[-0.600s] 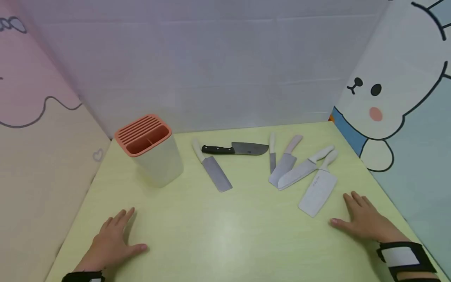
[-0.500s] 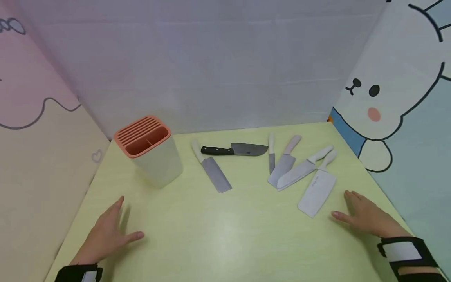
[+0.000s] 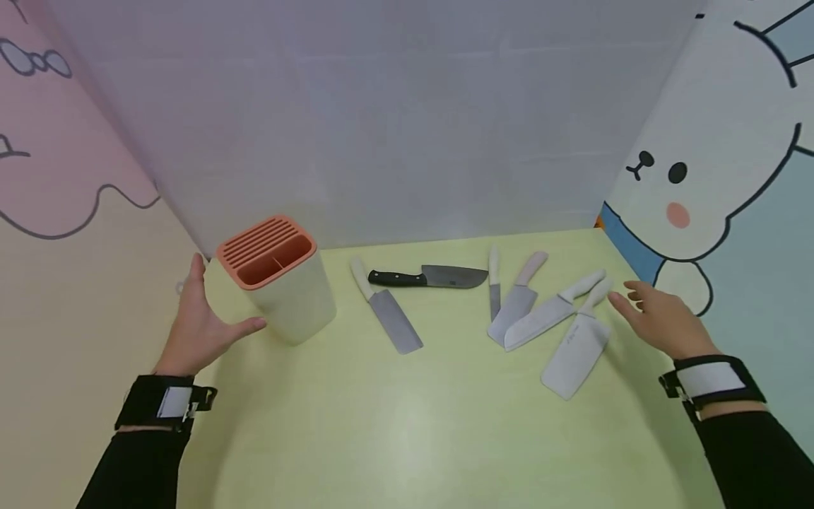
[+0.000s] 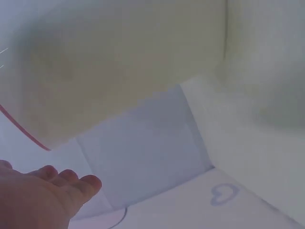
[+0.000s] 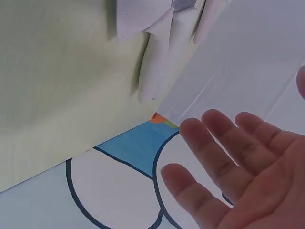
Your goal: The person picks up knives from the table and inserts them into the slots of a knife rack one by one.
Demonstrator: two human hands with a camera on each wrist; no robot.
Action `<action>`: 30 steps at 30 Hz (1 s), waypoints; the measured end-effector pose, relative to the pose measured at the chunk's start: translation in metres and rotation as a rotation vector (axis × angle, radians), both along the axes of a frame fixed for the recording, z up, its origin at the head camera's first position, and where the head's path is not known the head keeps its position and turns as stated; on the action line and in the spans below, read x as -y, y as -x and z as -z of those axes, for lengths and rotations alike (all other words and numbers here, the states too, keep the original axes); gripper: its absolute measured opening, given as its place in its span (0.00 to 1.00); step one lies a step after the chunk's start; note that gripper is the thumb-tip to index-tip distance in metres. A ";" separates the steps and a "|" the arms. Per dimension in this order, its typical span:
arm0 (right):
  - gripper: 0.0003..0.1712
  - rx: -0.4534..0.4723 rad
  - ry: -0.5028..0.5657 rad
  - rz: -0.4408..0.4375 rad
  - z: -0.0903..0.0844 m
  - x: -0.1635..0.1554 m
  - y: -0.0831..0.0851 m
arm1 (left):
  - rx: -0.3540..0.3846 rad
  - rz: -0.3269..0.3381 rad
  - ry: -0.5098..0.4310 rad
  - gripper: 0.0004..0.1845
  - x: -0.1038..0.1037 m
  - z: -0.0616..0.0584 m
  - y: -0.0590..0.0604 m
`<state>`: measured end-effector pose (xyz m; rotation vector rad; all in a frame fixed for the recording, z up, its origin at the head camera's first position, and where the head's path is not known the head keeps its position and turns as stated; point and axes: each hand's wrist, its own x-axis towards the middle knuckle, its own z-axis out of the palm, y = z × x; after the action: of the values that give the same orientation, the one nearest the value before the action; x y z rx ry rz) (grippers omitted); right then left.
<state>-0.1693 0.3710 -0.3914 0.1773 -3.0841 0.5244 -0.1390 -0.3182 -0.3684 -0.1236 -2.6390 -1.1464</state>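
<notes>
Black-handled knife [image 3: 427, 277] mid-table w/ small paring knife [image 3: 493, 281] to its right; bunny wall panel [image 3: 699, 155] beyond.

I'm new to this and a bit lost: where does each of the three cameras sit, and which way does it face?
Head: worn on the head, looking down at the pale green table, both hands and sleeves showing.
Left wrist: faces the blurred white wall panels; left hand's fingertips show.
Right wrist: faces white-handled knives; open right hand shows.
Shared: head and right wrist both show the knives.
</notes>
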 end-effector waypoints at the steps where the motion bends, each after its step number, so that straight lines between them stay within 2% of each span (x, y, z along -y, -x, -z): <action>1: 0.44 0.007 0.004 0.003 -0.001 0.001 0.003 | 0.001 0.010 -0.024 0.72 -0.001 -0.002 0.005; 5: 0.45 0.046 0.020 0.020 0.001 0.000 0.009 | 0.023 0.079 -0.142 0.70 -0.008 -0.009 0.021; 9: 0.44 0.049 0.020 0.034 0.010 -0.004 0.007 | 0.043 0.138 -0.245 0.68 -0.019 -0.017 0.024; 11: 0.44 0.043 0.017 0.038 0.013 -0.006 0.006 | 0.047 0.130 -0.259 0.68 -0.023 -0.018 0.024; 16: 0.43 0.039 0.014 0.051 0.018 -0.013 0.004 | 0.038 0.086 -0.293 0.62 -0.024 -0.013 0.029; 20: 0.42 0.029 0.021 0.061 0.024 -0.016 0.003 | 0.018 0.091 -0.332 0.57 -0.025 -0.010 0.031; 27: 0.41 0.001 0.020 0.078 0.027 -0.016 0.002 | 0.003 0.093 -0.320 0.56 -0.026 -0.002 0.031; 30: 0.42 0.006 0.012 0.083 0.026 -0.015 0.005 | 0.017 0.107 -0.312 0.57 -0.024 0.006 0.028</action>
<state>-0.1741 0.3860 -0.4174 0.0479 -3.0771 0.5404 -0.1673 -0.2945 -0.3740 -0.1969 -2.4552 -1.5842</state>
